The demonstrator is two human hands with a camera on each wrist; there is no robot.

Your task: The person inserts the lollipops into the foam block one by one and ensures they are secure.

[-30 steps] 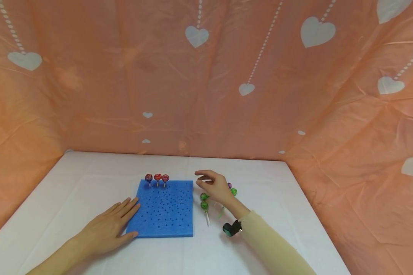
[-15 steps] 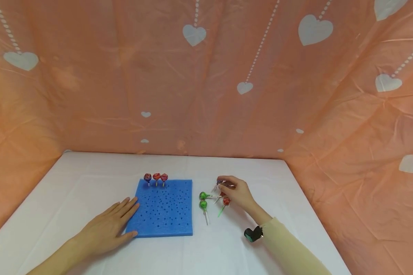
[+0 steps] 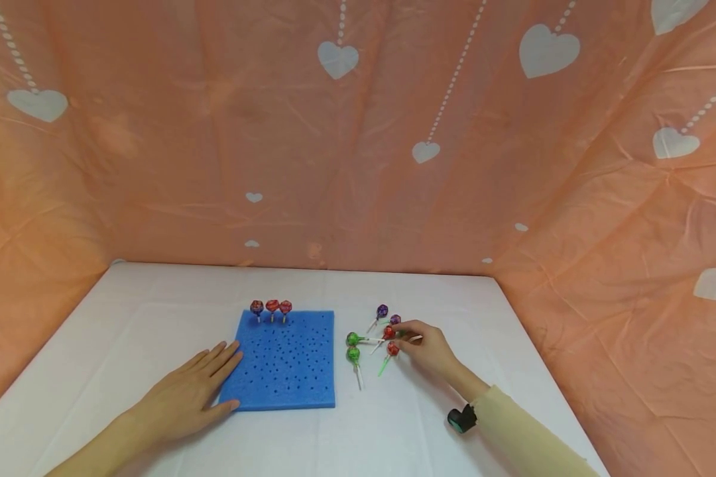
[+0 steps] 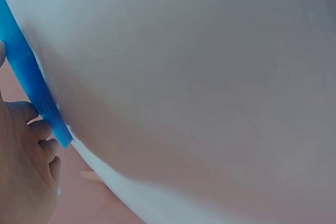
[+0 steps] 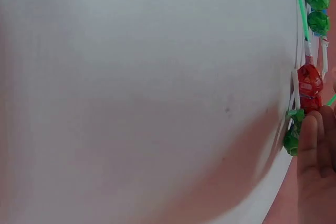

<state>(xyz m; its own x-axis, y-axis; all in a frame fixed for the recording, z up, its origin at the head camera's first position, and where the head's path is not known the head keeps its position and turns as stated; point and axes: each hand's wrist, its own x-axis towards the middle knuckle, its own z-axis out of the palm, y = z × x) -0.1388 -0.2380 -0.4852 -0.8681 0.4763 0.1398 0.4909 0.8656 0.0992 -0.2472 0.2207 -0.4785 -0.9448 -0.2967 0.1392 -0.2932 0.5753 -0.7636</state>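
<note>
My left hand (image 3: 181, 401) lies flat with spread fingers at the left edge of a blue foam board (image 3: 292, 391) dotted with holes. In the left wrist view its fingers touch the side of the blue board (image 4: 31, 72). My right hand (image 3: 432, 351) reaches over loose lollipops on the right, thumb and fingers apart. Its fingertips are right at a red lollipop (image 3: 392, 348) and another red lollipop (image 3: 388, 332). In the right wrist view, straight fingers lie close to a red lollipop (image 5: 310, 85) and a green lollipop (image 5: 292, 139).
Three lollipops (image 3: 272, 306) stand upright along the board's back edge. Two green lollipops (image 3: 353, 354) lie right of the board. Purple lollipops (image 3: 382, 311) lie farther back. A white cloth (image 3: 441, 298) covers the table, with an orange heart-patterned curtain (image 3: 382, 212) around it.
My right hand has moved from beside the board's back right corner, rightward over the loose lollipops, then slightly nearer and farther right. My left hand has stayed on the board's edge.
</note>
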